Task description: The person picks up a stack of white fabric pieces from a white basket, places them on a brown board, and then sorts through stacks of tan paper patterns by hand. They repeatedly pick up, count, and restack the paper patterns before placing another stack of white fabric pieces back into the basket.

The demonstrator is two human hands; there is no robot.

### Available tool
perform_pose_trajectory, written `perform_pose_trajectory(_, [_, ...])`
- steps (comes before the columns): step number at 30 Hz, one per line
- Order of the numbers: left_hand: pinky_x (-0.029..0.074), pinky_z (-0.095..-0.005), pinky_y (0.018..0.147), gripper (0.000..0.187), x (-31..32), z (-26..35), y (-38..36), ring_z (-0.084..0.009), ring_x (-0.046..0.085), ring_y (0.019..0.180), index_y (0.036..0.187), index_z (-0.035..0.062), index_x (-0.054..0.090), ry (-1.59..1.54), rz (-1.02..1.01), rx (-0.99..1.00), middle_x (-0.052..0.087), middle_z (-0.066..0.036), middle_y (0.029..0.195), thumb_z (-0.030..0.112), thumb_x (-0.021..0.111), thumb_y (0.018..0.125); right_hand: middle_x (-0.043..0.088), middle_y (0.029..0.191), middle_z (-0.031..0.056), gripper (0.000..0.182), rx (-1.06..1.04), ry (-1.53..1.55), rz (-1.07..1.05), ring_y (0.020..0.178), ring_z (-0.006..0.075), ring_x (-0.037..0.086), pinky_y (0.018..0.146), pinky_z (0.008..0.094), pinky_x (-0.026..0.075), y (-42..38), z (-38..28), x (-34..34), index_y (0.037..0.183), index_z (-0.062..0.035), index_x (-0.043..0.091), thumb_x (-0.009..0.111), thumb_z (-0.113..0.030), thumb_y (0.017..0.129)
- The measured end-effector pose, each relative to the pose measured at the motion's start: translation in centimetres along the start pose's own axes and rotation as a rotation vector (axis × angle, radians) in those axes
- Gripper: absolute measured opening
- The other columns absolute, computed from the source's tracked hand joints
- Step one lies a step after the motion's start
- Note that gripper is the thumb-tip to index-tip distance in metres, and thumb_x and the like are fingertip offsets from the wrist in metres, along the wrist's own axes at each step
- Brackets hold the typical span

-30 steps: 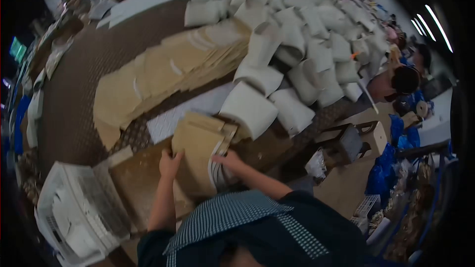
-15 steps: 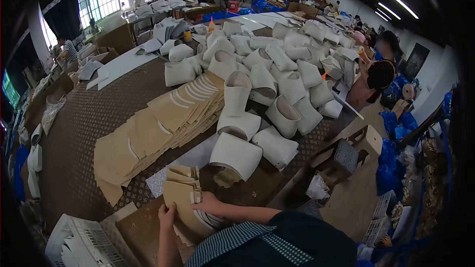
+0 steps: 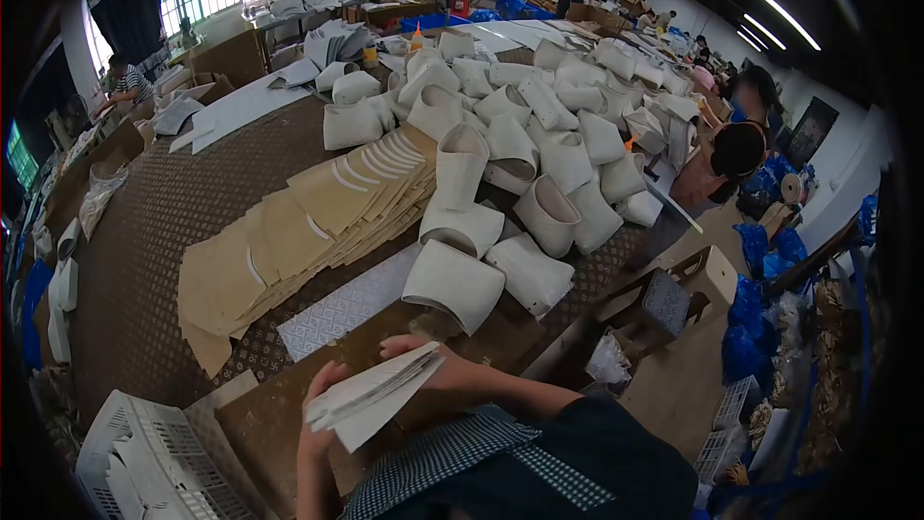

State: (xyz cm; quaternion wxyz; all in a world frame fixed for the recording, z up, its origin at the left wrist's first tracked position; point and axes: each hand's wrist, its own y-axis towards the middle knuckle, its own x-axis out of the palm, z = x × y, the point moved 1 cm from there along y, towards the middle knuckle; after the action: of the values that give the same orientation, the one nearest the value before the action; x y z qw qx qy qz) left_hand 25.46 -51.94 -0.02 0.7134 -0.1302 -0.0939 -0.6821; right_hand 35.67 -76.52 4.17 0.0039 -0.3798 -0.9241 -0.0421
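A stack of white sheets is held tilted in front of my body, between both hands. My left hand grips its left end, fingers pointing up behind it. At its upper right edge, my right hand holds the other end, partly covered by the sheets. Below them lies a brown board. Overlapping tan pieces with white curved strips spread across the patterned table. White tubular pieces are heaped beyond my hands.
A white plastic crate stands at lower left. Stools are at the right, near blue bags. A co-worker is at the table's right side. An orange-tipped bottle stands among the white pieces.
The tan stack between my hands is no longer visible; white sheets are now held there. Both hands have moved slightly upward, and the patterned sheet beyond them is more exposed.
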Motion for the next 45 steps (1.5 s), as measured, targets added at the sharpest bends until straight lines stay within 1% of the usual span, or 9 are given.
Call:
perform_pose_trajectory(3, [0.041,-0.0369,0.103,0.084,0.1,-4.7,0.7,-0.0212,0.049,0.123,0.146,0.0025,0.030,0.151,-0.021,0.008,0.047,-0.016,0.137,0.012,0.076,0.077,0.058,0.120,0.0075,0.069,0.199,0.254,0.065,0.111,0.0165,0.055,0.095,0.0289,0.046,-1.3,5.8,-0.1,0.134,-0.0031,0.044,0.079,-0.007,0.074])
perform_pose_trajectory(8, [0.052,-0.0291,0.080,0.030,1.8,-0.9,1.0,-0.0138,0.063,0.088,0.104,-0.0031,0.065,0.286,0.129,0.017,0.068,-0.005,0.095,0.008,0.075,0.078,0.064,0.109,0.0115,0.057,0.391,-0.029,0.380,0.103,0.0201,0.060,0.092,0.0320,0.048,-2.6,4.2,1.3,0.119,0.0032,0.053,0.082,-0.014,0.074])
perform_pose_trajectory(10, [0.051,-0.0281,0.082,0.033,1.8,0.7,1.4,-0.0127,0.062,0.092,0.107,-0.0023,0.064,0.310,0.106,0.092,0.068,-0.004,0.099,0.006,0.075,0.078,0.063,0.106,0.0074,0.050,-0.086,-0.222,0.170,0.099,0.0178,0.060,0.091,0.0287,0.047,-0.2,4.1,-0.9,0.117,0.0006,0.055,0.079,-0.010,0.075])
perform_pose_trajectory(19, [0.043,-0.0324,0.100,0.078,3.2,-0.6,-2.3,-0.0191,0.056,0.113,0.137,0.0011,0.043,0.259,0.062,0.187,0.060,-0.012,0.119,0.014,0.082,0.071,0.054,0.126,0.0107,0.073,0.072,-0.100,-0.088,0.119,0.0210,0.051,0.102,0.0341,0.042,-1.9,2.0,-0.9,0.131,-0.0038,0.047,0.083,-0.010,0.067])
perform_pose_trajectory(21, [0.043,-0.0328,0.101,0.061,1.5,-5.4,-3.3,-0.0198,0.056,0.114,0.127,0.0010,0.054,0.286,0.132,0.124,0.061,-0.012,0.119,0.011,0.079,0.072,0.057,0.122,0.0108,0.069,0.249,-0.033,-0.104,0.117,0.0229,0.052,0.101,0.0341,0.041,-3.4,8.2,-1.6,0.128,-0.0032,0.050,0.082,-0.015,0.068])
perform_pose_trajectory(23, [0.047,-0.0329,0.096,0.040,1.8,-4.8,-3.7,-0.0217,0.061,0.108,0.110,0.0008,0.065,0.355,0.276,0.112,0.065,-0.009,0.113,0.009,0.076,0.072,0.056,0.125,0.0119,0.061,-0.418,-0.327,-0.197,0.111,0.0258,0.056,0.099,0.0345,0.042,-1.3,8.6,-2.0,0.124,-0.0049,0.055,0.080,-0.020,0.071])
perform_pose_trajectory(26, [0.052,-0.0296,0.079,0.028,3.5,-1.9,-4.1,-0.0162,0.064,0.088,0.101,-0.0022,0.067,0.236,0.439,0.047,0.068,-0.006,0.095,0.013,0.076,0.079,0.066,0.106,0.0097,0.039,0.004,-0.267,-0.075,0.100,0.0218,0.060,0.096,0.0347,0.042,0.1,4.1,-0.6,0.104,-0.0037,0.065,0.078,-0.023,0.073])
perform_pose_trajectory(36, [0.051,-0.0313,0.083,0.072,-2.4,-5.3,0.5,-0.0236,0.062,0.099,0.131,-0.0060,0.046,0.506,0.731,-0.236,0.063,-0.016,0.112,0.038,0.073,0.081,0.063,0.111,0.0161,0.058,0.473,-0.283,-0.006,0.100,0.0208,0.061,0.085,0.0333,0.049,5.0,11.7,-2.1,0.126,0.0023,0.050,0.071,-0.029,0.082])
perform_pose_trajectory(45, [0.045,-0.0399,0.094,0.067,0.7,-9.8,-3.4,-0.0346,0.053,0.113,0.140,0.0077,0.041,0.884,0.783,-0.301,0.053,-0.019,0.122,0.010,0.066,0.077,0.056,0.118,0.0184,0.057,0.027,-0.552,0.083,0.106,0.0324,0.055,0.093,0.0396,0.044,3.5,14.2,-2.5,0.128,0.0000,0.049,0.069,-0.019,0.078])
